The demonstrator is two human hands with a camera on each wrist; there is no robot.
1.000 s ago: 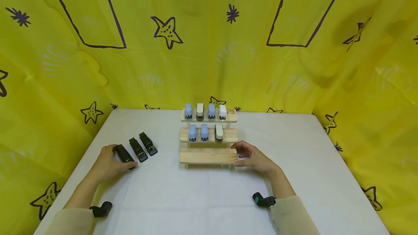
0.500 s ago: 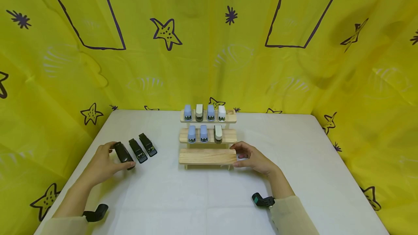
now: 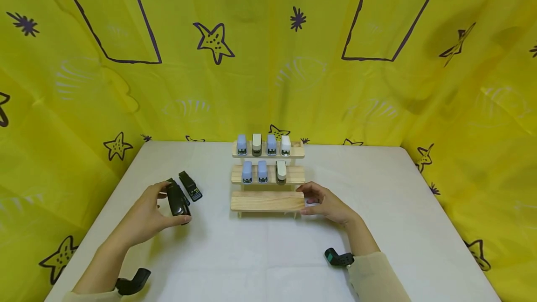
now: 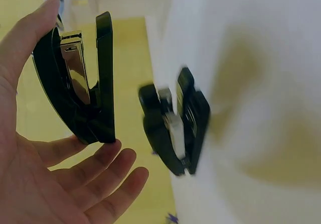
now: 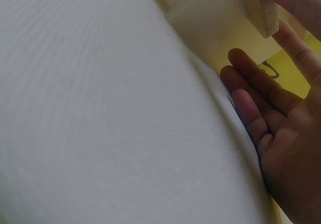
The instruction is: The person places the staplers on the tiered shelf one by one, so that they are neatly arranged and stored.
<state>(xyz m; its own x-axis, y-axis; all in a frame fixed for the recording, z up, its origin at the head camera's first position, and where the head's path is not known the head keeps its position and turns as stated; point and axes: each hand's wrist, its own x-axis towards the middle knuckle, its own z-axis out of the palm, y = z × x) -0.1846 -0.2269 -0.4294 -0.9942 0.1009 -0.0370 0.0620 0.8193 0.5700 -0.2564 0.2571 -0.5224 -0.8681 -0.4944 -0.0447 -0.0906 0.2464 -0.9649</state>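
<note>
My left hand (image 3: 142, 216) pinches a black stapler (image 4: 104, 78) between thumb and fingertips, held above the table. In the left wrist view its metal magazine shows between the arm and the base. Just beyond lie two more black staplers (image 3: 190, 185), one partly hidden behind the held one. My right hand (image 3: 329, 206) grips the right end of the lowest board (image 3: 266, 201) of a three-step wooden rack, thumb in front and index finger behind. In the right wrist view the board's end (image 5: 268, 18) sits between thumb and index finger, the other fingers loosely bent beneath it.
The upper board (image 3: 299, 149) bears several small blue and whitish staplers (image 3: 271, 144). On the middle board (image 3: 236, 175) stand two blue ones (image 3: 262, 171) and a whitish one (image 3: 281, 172). A yellow patterned curtain (image 3: 268, 83) surrounds the white table (image 3: 356, 171).
My left hand has lifted the nearest black stapler and carried it right, in front of the middle one. The right hand stays on the rack.
</note>
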